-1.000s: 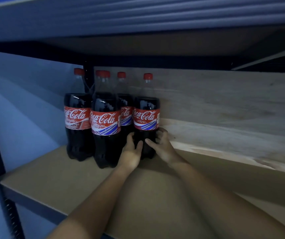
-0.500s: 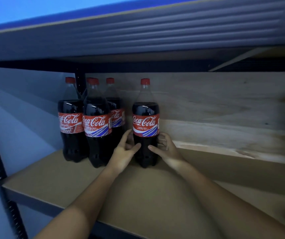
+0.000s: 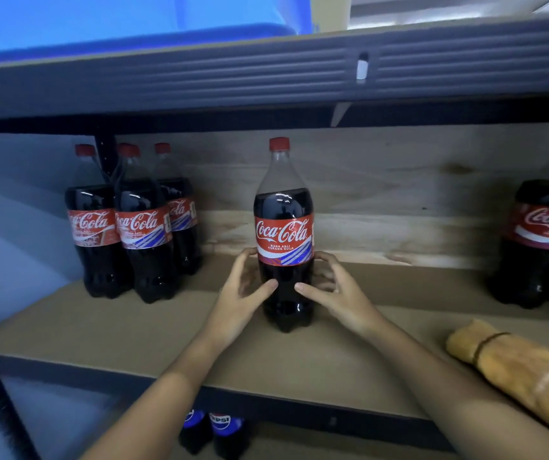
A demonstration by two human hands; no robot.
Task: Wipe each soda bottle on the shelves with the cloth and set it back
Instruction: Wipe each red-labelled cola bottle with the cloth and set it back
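Plastic cola bottle [image 3: 284,234] stands upright mid-shelf [image 3: 299,363], left hand [image 3: 238,293] and right hand [image 3: 336,293] curled round its lower body; keep grip low, lift straight, fetch the rolled cloth [image 3: 512,366] lying well right.

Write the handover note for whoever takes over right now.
Left hand and right hand: both grip the lone bottle, upright on the shelf, away from the group.
Bottle group: at the shelf's left end. Another bottle at the right edge.
Cloth: rolled, lying on the shelf at right, in neither hand.
Done: cannot tell which bottles are wiped.
Left: fetch cloth, wipe, set back.
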